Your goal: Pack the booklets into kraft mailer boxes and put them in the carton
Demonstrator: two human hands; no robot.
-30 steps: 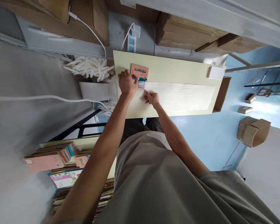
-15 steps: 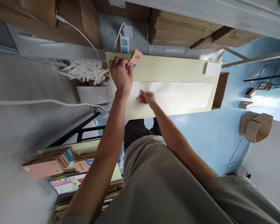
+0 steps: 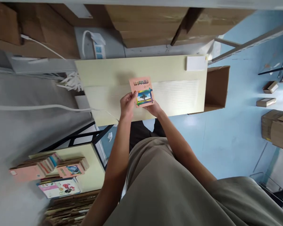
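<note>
A flat pink printed card (image 3: 141,82) with a tree picture in a coloured frame is held above the pale board of the table (image 3: 103,70). My left hand (image 3: 127,105) pinches its left edge, thumb on the front. At the lower right corner my right hand (image 3: 154,109) grips the card from below, its fingers largely hidden behind it. Under both hands lies a long white strip sheet with fine lines (image 3: 176,95), partly covered by the card and the hands.
A small white box (image 3: 196,63) rests at the board's right end, beside an open cardboard box (image 3: 217,88). Large cartons (image 3: 151,23) and a power strip (image 3: 99,50) stand behind. Stacks of printed cards (image 3: 72,169) sit lower left; a white cable (image 3: 49,107) crosses the left side.
My left hand has brought the pink card from the board's far left down to the middle, its printed front now facing up. My right hand has come off the lined sheet onto the card.
</note>
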